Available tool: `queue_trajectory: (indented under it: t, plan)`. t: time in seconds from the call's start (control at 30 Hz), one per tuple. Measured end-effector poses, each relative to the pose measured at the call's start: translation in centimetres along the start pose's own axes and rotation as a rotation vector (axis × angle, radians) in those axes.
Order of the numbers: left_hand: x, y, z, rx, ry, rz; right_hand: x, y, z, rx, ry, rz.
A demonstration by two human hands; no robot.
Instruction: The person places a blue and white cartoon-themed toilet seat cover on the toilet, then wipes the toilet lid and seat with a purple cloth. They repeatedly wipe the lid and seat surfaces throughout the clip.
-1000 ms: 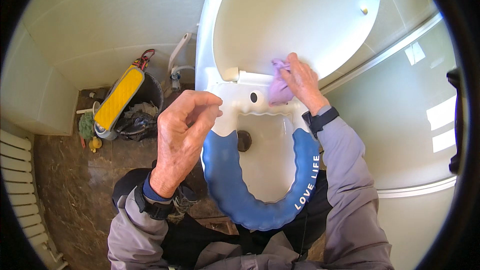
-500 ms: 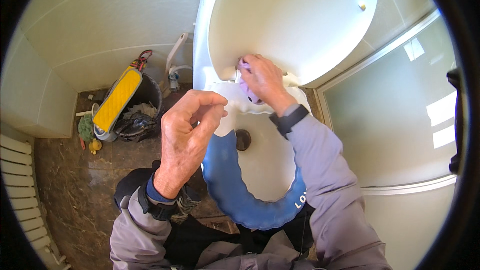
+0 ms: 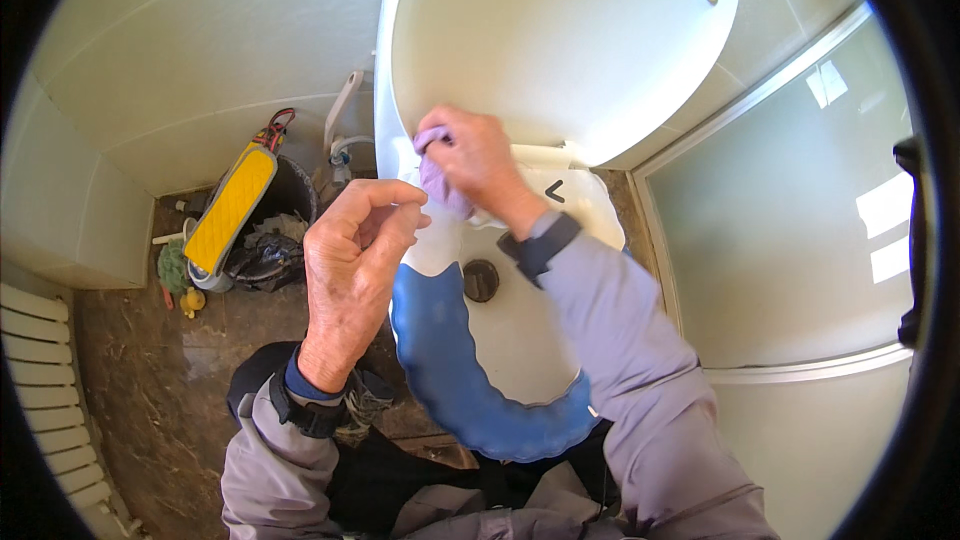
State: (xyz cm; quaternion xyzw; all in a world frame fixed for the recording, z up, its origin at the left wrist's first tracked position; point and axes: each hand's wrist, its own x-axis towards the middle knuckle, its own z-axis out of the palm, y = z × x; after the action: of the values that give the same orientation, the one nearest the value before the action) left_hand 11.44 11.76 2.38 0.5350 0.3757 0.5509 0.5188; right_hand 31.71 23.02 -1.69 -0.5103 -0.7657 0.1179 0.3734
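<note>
My right hand (image 3: 475,162) is closed round a crumpled lilac cloth (image 3: 440,187), which lies against the back left of a white and blue toilet seat (image 3: 430,325), close to the hinge. My left hand (image 3: 352,270) hovers left of the seat, its fingers loosely curled and a gap between thumb and index finger. Nothing shows in it, though part of the palm is hidden. Behind the hands the white toilet lid (image 3: 570,30) stands raised. Inside the toilet bowl (image 3: 520,340) a dark round drain hole is visible.
Left of the toilet stands a black-lined bin (image 3: 270,260) with a yellow quilted pad (image 3: 232,210) leaning on it. A green scrubber (image 3: 173,265) and a small yellow duck (image 3: 191,301) lie beside it. A white radiator (image 3: 45,380) is far left; a frosted glass panel (image 3: 780,220) stands right.
My right hand has moved left with the cloth, away from the hinge middle, uncovering a dark mark on the seat. The view has shifted slightly; my left hand keeps its pose.
</note>
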Motion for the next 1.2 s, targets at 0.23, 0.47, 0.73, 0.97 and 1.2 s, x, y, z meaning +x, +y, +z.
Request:
queue_trajectory:
  t: [0.23,0.47,0.73,0.97,1.2]
  plan:
    - [0.2,0.1,0.0,-0.014,0.067,-0.039,0.1,0.3,-1.8,-0.295,-0.084,0.094]
    - [0.3,0.0,-0.4,-0.056,0.144,-0.063,-2.7,-1.4,-3.2,0.375,-0.441,0.191]
    - [0.4,0.0,-0.6,-0.065,0.135,-0.039,-1.3,-0.1,-6.7,0.231,-0.113,0.262]
    - [0.5,-0.1,-0.3,-0.049,0.160,-0.031,-2.0,-1.5,0.2,-0.273,-0.091,-0.119]
    - [0.2,-0.2,-0.6,-0.047,0.162,-0.017,-1.6,0.1,-5.1,0.110,-0.346,0.261]
